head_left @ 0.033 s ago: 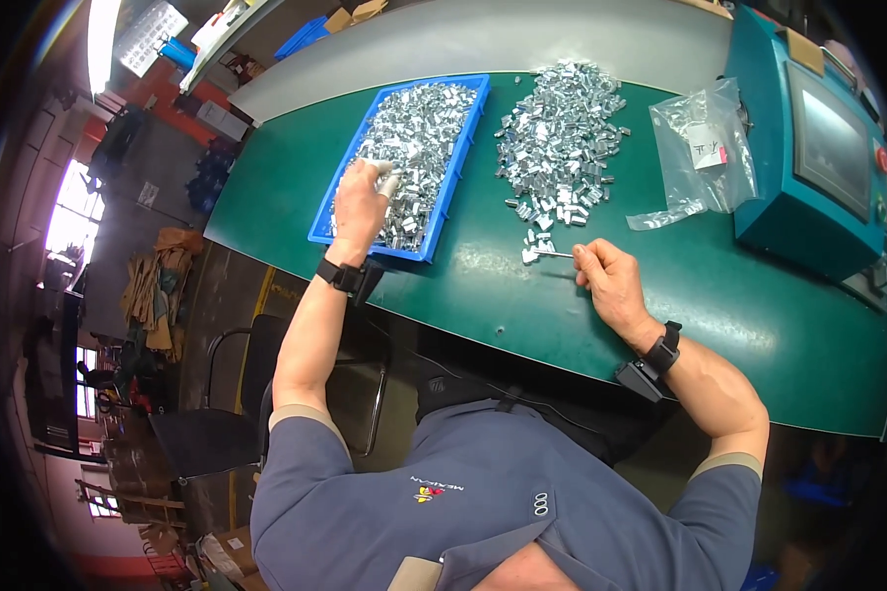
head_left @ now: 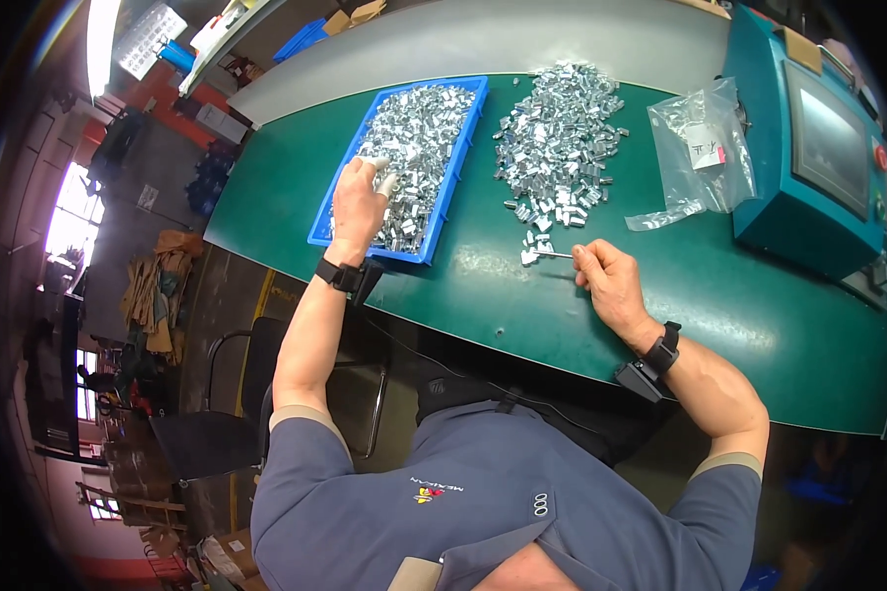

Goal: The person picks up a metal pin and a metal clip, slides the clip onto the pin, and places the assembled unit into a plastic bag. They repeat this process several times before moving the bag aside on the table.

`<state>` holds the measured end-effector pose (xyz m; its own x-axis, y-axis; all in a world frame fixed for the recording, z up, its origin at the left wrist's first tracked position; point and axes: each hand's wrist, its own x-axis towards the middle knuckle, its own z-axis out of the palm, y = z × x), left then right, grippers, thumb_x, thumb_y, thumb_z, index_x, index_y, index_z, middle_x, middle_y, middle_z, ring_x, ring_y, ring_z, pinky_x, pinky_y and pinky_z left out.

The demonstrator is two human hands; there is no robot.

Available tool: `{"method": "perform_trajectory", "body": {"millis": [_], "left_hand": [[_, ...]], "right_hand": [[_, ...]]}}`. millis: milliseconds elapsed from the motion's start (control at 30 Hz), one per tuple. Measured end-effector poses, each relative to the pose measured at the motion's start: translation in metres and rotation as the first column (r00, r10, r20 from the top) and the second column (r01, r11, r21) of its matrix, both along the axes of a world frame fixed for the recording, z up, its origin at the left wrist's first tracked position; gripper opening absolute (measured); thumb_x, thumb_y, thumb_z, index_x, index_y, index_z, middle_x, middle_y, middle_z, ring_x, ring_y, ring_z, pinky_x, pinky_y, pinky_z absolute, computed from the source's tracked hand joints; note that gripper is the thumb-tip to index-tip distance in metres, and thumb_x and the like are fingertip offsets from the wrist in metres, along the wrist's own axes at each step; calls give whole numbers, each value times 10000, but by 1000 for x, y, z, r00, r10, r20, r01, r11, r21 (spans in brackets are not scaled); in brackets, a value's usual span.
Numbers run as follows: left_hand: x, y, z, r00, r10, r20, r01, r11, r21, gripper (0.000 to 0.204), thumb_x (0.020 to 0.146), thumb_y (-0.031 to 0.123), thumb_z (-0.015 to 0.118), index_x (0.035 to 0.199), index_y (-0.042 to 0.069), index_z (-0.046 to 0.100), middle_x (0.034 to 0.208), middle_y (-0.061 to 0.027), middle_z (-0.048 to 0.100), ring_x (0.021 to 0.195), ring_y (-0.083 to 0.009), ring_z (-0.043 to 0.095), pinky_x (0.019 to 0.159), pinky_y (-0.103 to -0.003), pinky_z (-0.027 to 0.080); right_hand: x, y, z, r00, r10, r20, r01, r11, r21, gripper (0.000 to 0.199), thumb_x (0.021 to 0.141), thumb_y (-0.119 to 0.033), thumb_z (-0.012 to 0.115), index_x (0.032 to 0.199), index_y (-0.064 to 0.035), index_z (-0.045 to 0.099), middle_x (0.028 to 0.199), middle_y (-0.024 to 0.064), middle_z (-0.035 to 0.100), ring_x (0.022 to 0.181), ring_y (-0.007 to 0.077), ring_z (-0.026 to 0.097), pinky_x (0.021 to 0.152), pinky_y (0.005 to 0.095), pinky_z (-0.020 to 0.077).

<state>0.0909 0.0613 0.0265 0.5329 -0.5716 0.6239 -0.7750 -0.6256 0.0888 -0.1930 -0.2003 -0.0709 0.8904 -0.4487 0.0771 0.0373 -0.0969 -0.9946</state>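
My left hand is over the blue tray, at the near half of its left side, palm down among the contents. Thumb and forefinger, both with pale coverings on their tips, are bent and a narrow gap apart; I cannot tell whether they pinch anything. The tray is shallow and oblong, filled across its whole floor with small silver metal pieces, heaped loosely and lying every way.

To the tray's right, with a strip of the green tabletop between, sits a loose pile of similar pieces, spread directly on the surface. A small cluster lies off the pile's near end, right of the tray's near corner. My right hand is beyond that cluster, farther right of the tray, its fingers closed on a thin metal rod that points back toward the tray, its tip at the cluster.

Well to the tray's right, past the pile, a clear plastic bag lies slack and creased; a white label shows on it or through it, I cannot tell which. Farthest right of the tray stands a teal machine with a screen.
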Motion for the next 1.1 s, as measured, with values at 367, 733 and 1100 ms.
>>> {"method": "perform_trajectory", "body": {"millis": [367,733,1100], "left_hand": [[-61,-96,-65,879,-355,-318,397,915,76,205,860,92,782,1060,74,742,963,-94,654,971,-311,641,859,-411,522],[-125,-83,-40,745,-486,-457,489,864,-120,181,846,24,795,1000,64,710,969,-75,685,925,-275,661,781,-375,526],[-146,-99,-41,705,-576,-414,605,793,-72,202,817,12,808,987,68,715,929,-78,667,887,-289,647,781,-402,534]], "right_hand": [[2,0,-4,999,-14,31,12,999,47,234,1039,-230,684,928,-25,658,765,-13,643,710,49,567,637,226,459],[1,0,-2,997,-49,56,46,998,50,227,1020,-217,694,947,-2,676,745,1,663,675,61,552,603,260,452],[-3,2,8,999,8,-53,-13,995,-99,308,1040,-256,672,849,-15,668,660,7,634,598,62,532,553,260,433]]}}
